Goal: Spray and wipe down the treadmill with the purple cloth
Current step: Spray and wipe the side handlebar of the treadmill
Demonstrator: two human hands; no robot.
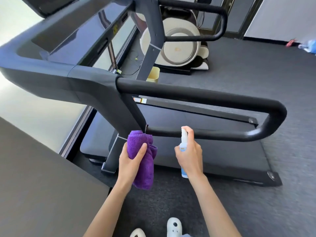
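Nearest to us, two white clogs (173, 226) stand on the dark speckled floor (256, 211); above them our left hand (131, 159) grips the bunched purple cloth (142, 158), which hangs lengthwise, its upper end touching the foot of the treadmill (95, 86) upright where the lower rail begins; our right hand (189, 154) is curled round a small spray bottle (183, 147), held upright, white nozzle at the top just in front of the black handrail (213, 98), forefinger over the top; its pale blue label bears a small yellow mark, too small for us to read; the handrail loops away to the right, its long run lying roughly left to right; under it lies the black running deck (213, 156); a small orange and white sticker (140, 100) sits by the deck's front, unreadable; farther off stand a pale yellow bin (153, 74), a cream massage chair (179, 47) and grey walls.
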